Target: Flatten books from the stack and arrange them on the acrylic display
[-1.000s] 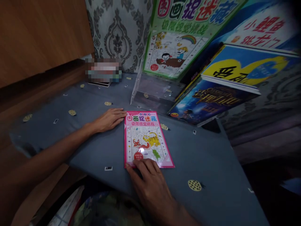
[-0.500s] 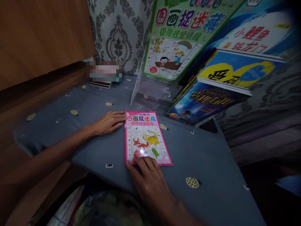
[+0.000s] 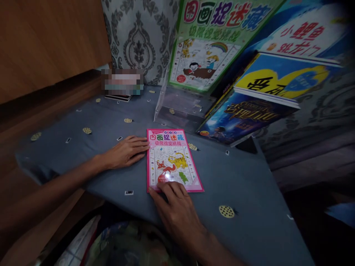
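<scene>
Noted pink activity book (image 3: 172, 160) titled 图画捉迷藏 on grey cloth (image 3: 244, 184). Found left hand (image 3: 126, 151) flat, open, touching its left edge; right hand (image 3: 177, 212) open, fingertips pressing near edge.

Dim, bluish light, small glare on pink booklet (image 3: 171, 159) cover, dark vignetted corners, blurred, stretched edges

Clear acrylic stand (image 3: 180, 107) behind; green book (image 3: 210, 44), dark book (image 3: 244, 118) leaning; blue cloth (image 3: 244, 184)

Grey-blue cloth-covered table (image 3: 244, 184): pink booklet (image 3: 172, 162) flat, clear stand (image 3: 180, 111) behind.
</scene>
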Demonstrator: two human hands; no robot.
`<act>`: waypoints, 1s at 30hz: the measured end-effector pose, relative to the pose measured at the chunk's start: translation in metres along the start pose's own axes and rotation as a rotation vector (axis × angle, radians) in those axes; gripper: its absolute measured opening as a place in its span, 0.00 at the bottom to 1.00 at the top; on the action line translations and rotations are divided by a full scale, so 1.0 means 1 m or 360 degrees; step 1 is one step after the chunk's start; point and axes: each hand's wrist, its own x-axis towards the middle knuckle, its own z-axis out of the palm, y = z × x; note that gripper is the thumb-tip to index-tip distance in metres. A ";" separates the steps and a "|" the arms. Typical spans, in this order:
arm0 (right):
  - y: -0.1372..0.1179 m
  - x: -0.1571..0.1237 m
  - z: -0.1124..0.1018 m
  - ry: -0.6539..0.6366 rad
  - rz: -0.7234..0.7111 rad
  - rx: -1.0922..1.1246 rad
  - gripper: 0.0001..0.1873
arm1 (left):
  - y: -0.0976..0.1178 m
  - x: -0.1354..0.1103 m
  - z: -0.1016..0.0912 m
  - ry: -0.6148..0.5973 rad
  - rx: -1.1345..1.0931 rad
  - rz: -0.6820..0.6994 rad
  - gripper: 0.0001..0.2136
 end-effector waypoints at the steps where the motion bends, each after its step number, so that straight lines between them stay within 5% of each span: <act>1: 0.000 0.000 0.000 -0.0005 0.0003 -0.0004 0.20 | 0.002 -0.001 0.000 0.0000 0.0007 0.0000 0.19; 20: -0.002 -0.001 -0.001 0.0085 -0.0010 0.0055 0.16 | 0.078 -0.025 -0.008 -0.0101 -0.0260 0.0092 0.17; 30: 0.022 -0.019 -0.020 0.0146 0.0066 0.0226 0.13 | 0.081 -0.030 -0.005 -0.0033 -0.0348 0.0058 0.19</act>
